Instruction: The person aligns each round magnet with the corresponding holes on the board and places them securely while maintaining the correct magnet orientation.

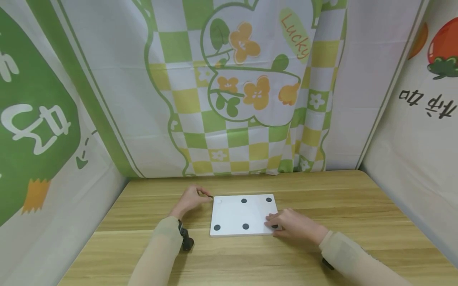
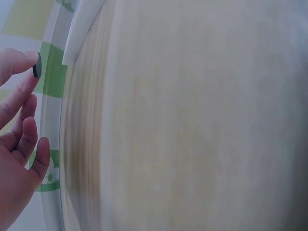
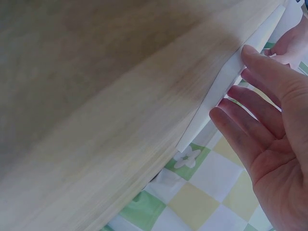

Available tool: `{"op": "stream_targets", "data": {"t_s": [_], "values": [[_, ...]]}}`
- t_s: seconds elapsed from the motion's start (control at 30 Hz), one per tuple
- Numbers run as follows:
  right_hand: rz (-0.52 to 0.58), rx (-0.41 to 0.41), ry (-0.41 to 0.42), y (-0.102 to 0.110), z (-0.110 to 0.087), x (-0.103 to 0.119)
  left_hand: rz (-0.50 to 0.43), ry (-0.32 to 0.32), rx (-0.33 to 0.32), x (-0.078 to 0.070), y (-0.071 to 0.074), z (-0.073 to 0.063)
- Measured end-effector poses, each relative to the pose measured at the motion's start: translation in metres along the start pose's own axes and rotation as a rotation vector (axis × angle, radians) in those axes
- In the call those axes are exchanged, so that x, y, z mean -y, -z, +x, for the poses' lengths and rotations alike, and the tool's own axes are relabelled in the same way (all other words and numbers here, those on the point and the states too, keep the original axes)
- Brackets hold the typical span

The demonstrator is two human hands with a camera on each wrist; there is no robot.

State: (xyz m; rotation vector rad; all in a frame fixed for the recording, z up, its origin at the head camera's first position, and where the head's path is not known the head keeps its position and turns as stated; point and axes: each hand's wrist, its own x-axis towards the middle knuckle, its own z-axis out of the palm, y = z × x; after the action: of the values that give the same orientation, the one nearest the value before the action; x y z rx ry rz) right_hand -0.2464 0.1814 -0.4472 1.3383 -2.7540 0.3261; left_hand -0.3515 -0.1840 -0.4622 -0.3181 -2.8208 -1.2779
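Note:
A flat white board lies on the table and carries several black round discs, one of them a disc at the middle of its far edge. Its far left corner shows a pale round mark instead of a disc. Just beside that corner my left hand pinches a small black disc between thumb and index finger; its other fingers are loosely bent. My right hand rests at the board's near right corner, thumb by the near edge, the fingers extended over the board. It partly covers the disc there.
The wooden table reaches back to a checked, flower-printed curtain. Printed cloth walls stand on both sides, the left one with a large green shape. Black straps with devices sit on the wrists.

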Motion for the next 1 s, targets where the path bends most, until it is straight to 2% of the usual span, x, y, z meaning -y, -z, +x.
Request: {"op": "stream_targets", "data": {"t_s": [0.5,0.77,1.0], "values": [[-0.010,-0.043,0.035,-0.002,-0.001,0.000,-0.022,0.005,0.021,-0.008,-0.010,0.003],[0.006,-0.032,0.019,-0.001,-0.002,0.000,-0.052,0.014,0.069,-0.014,-0.014,0.003],[0.023,-0.027,0.009,0.001,-0.001,0.002,-0.059,0.009,0.085,-0.015,-0.016,0.006]]}}
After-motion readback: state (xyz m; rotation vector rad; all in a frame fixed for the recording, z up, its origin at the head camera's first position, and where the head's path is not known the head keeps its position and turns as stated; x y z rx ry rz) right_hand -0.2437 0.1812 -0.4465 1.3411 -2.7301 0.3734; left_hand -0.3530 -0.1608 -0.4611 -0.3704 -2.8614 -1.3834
